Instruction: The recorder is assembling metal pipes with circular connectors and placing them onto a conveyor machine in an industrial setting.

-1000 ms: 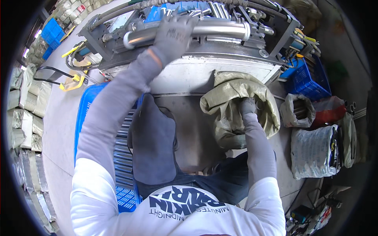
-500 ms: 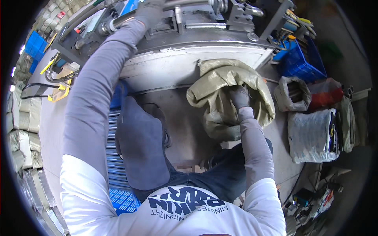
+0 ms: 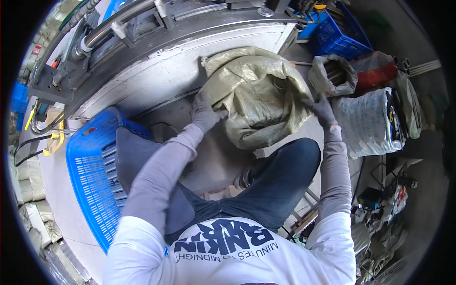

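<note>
An olive woven sack [image 3: 259,78] stands on the floor in front of me, its mouth rolled outward into a thick rim. My left hand [image 3: 204,114], in a grey glove, closes on the left side of that rim. On the opposite side, my right hand [image 3: 323,112], also gloved, has its fingers at the right edge of the rim, pinching the fabric. Folds of the sack hide what lies deep inside. A ring-like shape [image 3: 280,82] shows faintly within its mouth.
A metal machine bench [image 3: 156,45] runs across the far side. Left of my legs sits a blue basket [image 3: 90,180] of metal tubes [image 3: 112,164]. To the right stand a smaller open sack of tubes [image 3: 335,76], a white sack [image 3: 363,121] and a blue crate [image 3: 342,35].
My left hand has come down from the machine to the sack's left rim. My right hand has left the sack's inside and moved to its right edge. The view has shifted.
</note>
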A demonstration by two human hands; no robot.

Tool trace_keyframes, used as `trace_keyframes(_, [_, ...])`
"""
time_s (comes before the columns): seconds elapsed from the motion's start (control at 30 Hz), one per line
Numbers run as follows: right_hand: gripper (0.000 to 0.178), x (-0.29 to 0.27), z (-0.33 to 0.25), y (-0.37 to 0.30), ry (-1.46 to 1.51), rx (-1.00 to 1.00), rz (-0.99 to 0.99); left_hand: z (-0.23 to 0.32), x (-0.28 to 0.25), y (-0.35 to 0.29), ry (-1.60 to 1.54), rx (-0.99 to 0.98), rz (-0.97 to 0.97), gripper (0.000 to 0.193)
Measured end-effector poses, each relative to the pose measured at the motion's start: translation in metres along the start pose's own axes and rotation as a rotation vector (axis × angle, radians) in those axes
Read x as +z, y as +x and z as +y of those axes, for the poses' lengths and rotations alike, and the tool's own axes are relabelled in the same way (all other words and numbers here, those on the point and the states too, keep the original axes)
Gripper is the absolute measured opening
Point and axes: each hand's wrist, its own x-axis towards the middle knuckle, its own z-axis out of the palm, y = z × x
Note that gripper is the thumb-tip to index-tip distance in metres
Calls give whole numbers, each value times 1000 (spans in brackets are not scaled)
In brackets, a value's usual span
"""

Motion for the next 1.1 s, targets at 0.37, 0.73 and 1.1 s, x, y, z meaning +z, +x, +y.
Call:
trace_keyframes(0.37, [28,-6,-6,-40,-106,348,-112,6,86,-91,-1235,-744,-453,55])
trace_keyframes(0.73, [28,-17,-124,11,622,3,200,81,-95,-25,-1325,-177,27,29])
trace_keyframes(1.1, [35,-13,-87,2,267,-23,213,95,-95,-9,-1080,49,51,33])
